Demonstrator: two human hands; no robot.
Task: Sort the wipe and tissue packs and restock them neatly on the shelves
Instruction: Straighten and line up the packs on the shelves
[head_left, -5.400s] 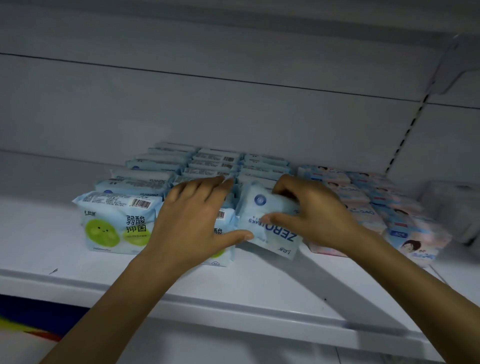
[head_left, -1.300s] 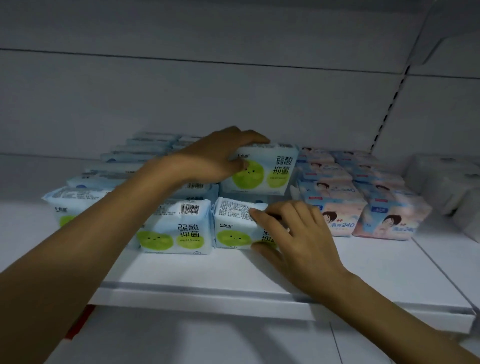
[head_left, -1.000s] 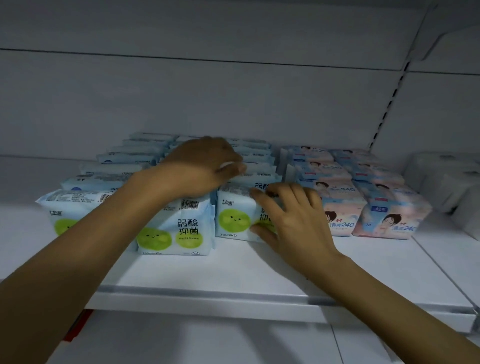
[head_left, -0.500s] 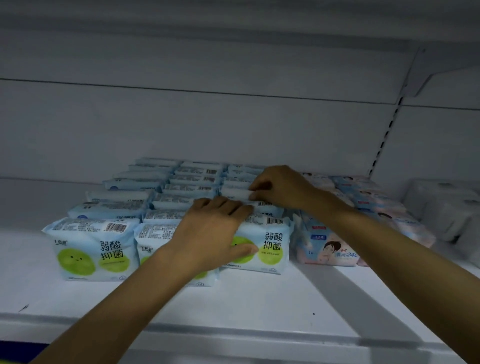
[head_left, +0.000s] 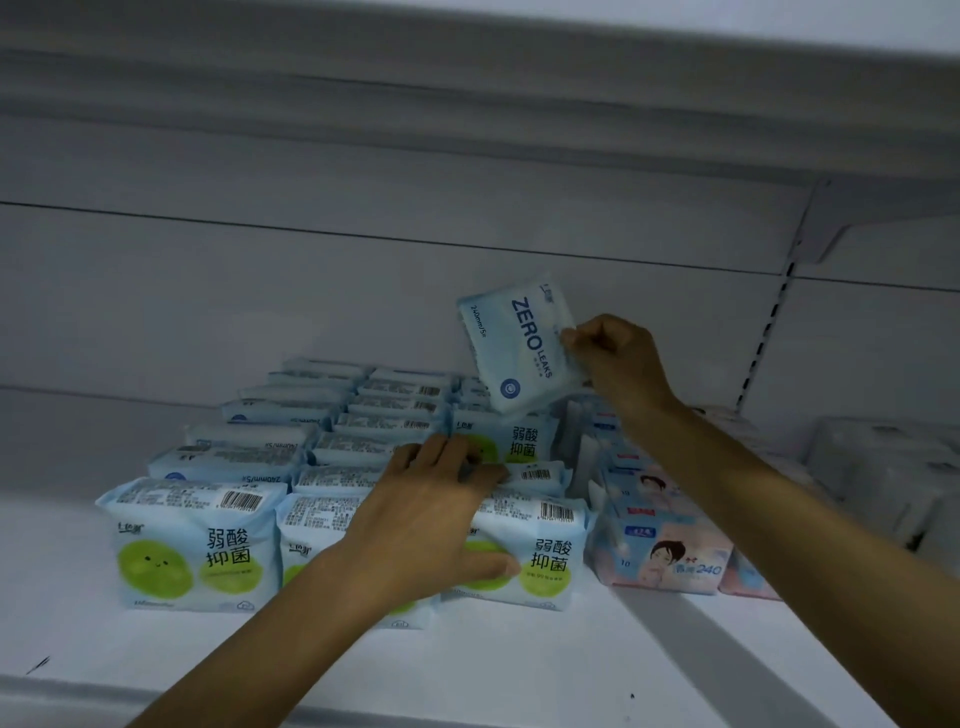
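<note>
Below ZERO pk (head_left: 519, 345), green pks (head_left: 192, 540) (pink pks (head_left: 665, 558))

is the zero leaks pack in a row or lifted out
Lifted out: the right hand pinches the ZERO LEAKS pack by its edge, tilted above the rows.

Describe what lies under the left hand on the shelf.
The left hand rests on blue packs with green circles in the front rows. The middle front pack is mostly covered by hand and wrist, so most of its label cannot be seen.

Right hand (head_left: 615, 358) risen off the blue pack rows (head_left: 395, 410), ZERO LEAKS pack (head_left: 519, 348) newly pinched, held tilted above them
</note>
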